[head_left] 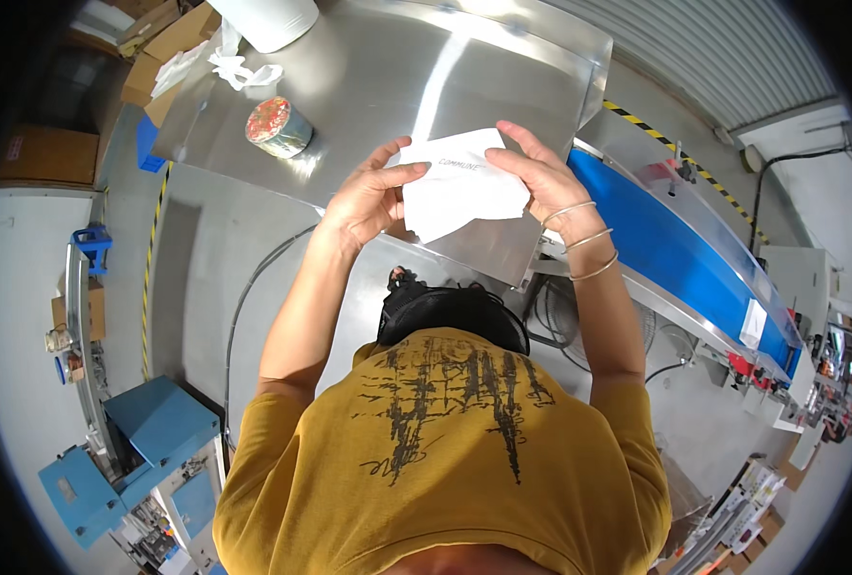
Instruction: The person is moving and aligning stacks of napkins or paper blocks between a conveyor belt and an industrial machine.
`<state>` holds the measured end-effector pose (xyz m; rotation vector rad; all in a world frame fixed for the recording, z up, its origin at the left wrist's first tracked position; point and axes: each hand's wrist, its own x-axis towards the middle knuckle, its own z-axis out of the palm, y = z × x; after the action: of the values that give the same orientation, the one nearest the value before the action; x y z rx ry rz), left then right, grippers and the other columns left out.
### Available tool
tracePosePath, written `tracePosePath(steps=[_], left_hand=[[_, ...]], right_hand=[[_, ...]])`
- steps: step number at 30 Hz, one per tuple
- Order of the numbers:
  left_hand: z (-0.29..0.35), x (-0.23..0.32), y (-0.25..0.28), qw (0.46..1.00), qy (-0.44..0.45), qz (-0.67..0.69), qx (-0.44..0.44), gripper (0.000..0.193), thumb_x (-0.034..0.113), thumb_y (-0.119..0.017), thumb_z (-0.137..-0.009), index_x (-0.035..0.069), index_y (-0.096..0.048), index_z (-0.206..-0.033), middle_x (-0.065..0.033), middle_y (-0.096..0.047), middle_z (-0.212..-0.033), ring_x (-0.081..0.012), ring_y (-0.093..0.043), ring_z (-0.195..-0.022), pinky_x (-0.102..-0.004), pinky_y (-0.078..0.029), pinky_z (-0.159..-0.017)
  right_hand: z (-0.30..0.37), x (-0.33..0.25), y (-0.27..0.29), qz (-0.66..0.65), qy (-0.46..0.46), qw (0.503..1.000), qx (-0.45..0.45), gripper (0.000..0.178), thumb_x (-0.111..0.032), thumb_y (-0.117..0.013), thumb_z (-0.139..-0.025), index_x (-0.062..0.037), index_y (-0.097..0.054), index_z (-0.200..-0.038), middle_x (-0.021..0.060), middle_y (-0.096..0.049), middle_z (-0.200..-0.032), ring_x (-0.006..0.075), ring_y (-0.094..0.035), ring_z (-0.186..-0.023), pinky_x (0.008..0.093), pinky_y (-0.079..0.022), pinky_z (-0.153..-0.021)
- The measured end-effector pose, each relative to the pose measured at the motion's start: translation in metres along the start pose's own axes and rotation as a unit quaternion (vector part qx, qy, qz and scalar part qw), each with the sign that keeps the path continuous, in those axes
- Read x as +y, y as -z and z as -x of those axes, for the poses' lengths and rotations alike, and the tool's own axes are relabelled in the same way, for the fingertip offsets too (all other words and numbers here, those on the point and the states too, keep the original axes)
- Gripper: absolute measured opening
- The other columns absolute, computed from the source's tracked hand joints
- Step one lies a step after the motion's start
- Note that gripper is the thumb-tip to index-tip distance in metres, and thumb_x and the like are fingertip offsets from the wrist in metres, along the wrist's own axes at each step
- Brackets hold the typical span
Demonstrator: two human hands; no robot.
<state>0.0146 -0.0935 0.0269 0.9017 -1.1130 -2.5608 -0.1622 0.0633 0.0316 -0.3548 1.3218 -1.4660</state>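
Both my hands hold a flat white paper piece point(464, 192) with dark lettering over the near edge of the metal table. It has two overlapping layers at odd angles; I cannot tell whether they are sheets or folded packets. My left hand point(368, 192) grips its left edge, thumb on top. The right side is pinched by my right hand point(544, 177), thumb on the face and fingers behind. Farther left on the table stands a round patterned tub point(279, 128) with a red and white top, apart from both hands.
The metal table point(368, 67) spreads out ahead. At its far left are a white bucket point(271, 21) and a crumpled white strip point(242, 72). A blue conveyor belt point(661, 225) runs along the right, carrying a white packet point(753, 324). A black cable point(244, 297) crosses the floor.
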Motion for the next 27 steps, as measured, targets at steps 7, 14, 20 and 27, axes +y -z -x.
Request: tracePosePath(steps=[7, 14, 20, 27], left_hand=[[0.004, -0.001, -0.017, 0.999, 0.024, 0.025, 0.028, 0.054, 0.0, -0.068, -0.082, -0.002, -0.045, -0.13, -0.0115, -0.064, -0.102, -0.0148, -0.063, -0.085, -0.0257, -0.051, -0.076], [-0.007, -0.083, 0.016, 0.955, -0.229, -0.185, -0.05, 0.036, -0.002, -0.067, -0.082, 0.004, -0.059, -0.117, -0.0041, -0.061, -0.115, -0.0142, -0.054, -0.107, -0.0301, -0.039, -0.098], [-0.009, -0.101, 0.009, 0.927, -0.291, -0.227, -0.072, 0.059, -0.005, -0.062, -0.082, 0.006, -0.038, -0.134, -0.0078, -0.046, -0.129, -0.0184, -0.042, -0.121, -0.0328, -0.032, -0.104], [-0.001, -0.101, 0.005, 0.936, -0.277, -0.212, -0.044, 0.068, -0.002, -0.063, -0.081, 0.007, -0.03, -0.14, -0.0093, -0.042, -0.128, -0.02, -0.037, -0.125, -0.0338, -0.027, -0.106]], right_hand=[[0.008, 0.005, 0.005, 0.092, 0.046, 0.995, -0.006, 0.066, -0.018, -0.069, -0.086, -0.0017, -0.035, -0.14, 0.0119, -0.063, -0.106, 0.016, -0.062, -0.093, 0.0285, -0.052, -0.074], [0.003, 0.089, 0.037, 0.173, 0.17, 0.969, -0.04, 0.045, -0.001, -0.061, -0.089, 0.0013, -0.045, -0.13, 0.0051, -0.058, -0.121, 0.0118, -0.052, -0.114, 0.0274, -0.041, -0.1], [0.002, 0.092, 0.023, 0.166, 0.263, 0.949, -0.047, 0.08, -0.002, -0.071, -0.074, -0.0076, -0.028, -0.141, 0.0142, -0.046, -0.136, 0.0213, -0.046, -0.123, 0.0349, -0.038, -0.103], [0.006, 0.093, 0.031, 0.172, 0.267, 0.946, -0.068, 0.103, 0.002, -0.071, -0.07, -0.0136, -0.007, -0.15, 0.0165, -0.036, -0.144, 0.0241, -0.038, -0.131, 0.0402, -0.031, -0.11]])
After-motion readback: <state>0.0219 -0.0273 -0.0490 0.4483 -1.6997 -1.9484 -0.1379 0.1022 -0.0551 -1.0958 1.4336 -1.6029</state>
